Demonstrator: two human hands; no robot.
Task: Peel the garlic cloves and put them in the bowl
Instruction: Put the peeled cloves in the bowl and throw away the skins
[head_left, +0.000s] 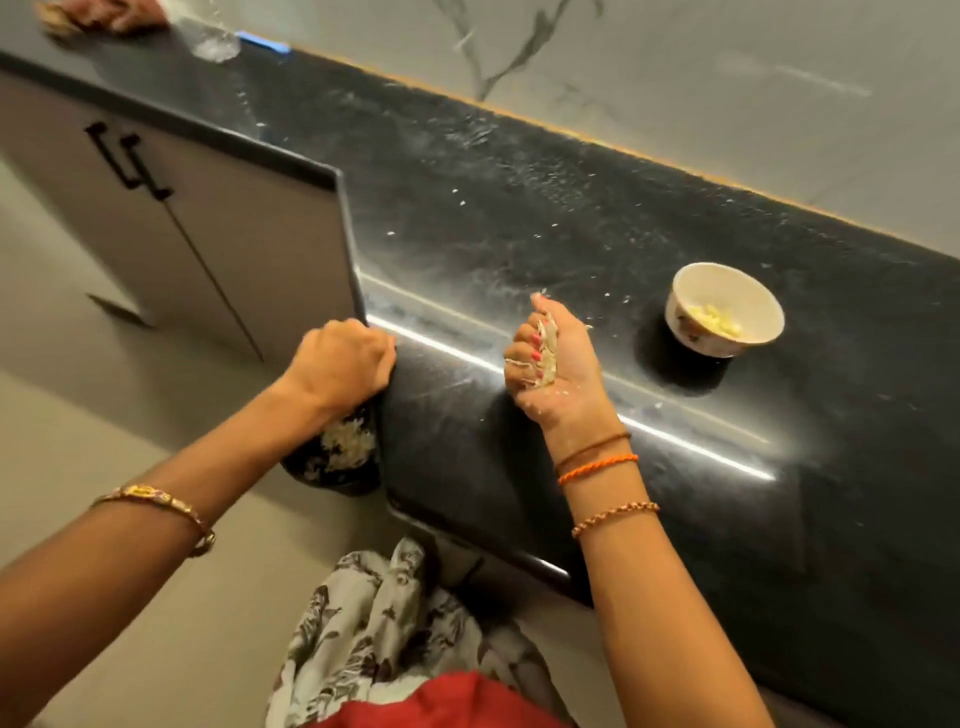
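A white bowl (724, 309) with peeled yellow garlic cloves (717, 319) inside stands on the black countertop (571, 223), to the right. My right hand (553, 364) rests its edge on the counter, fingers curled round a bunch of papery garlic skins (545, 345). My left hand (340, 364) grips the rim of a dark bowl (337, 462) held against and just below the counter's edge; pale garlic skins (345, 444) lie in it. My hand hides most of that rim.
Small white skin flecks are scattered over the counter. A clear glass (213, 44) and another person's hand (98, 15) are at the far left end. Grey cabinet doors (208, 244) with black handles stand below. A marble wall (675, 78) backs the counter.
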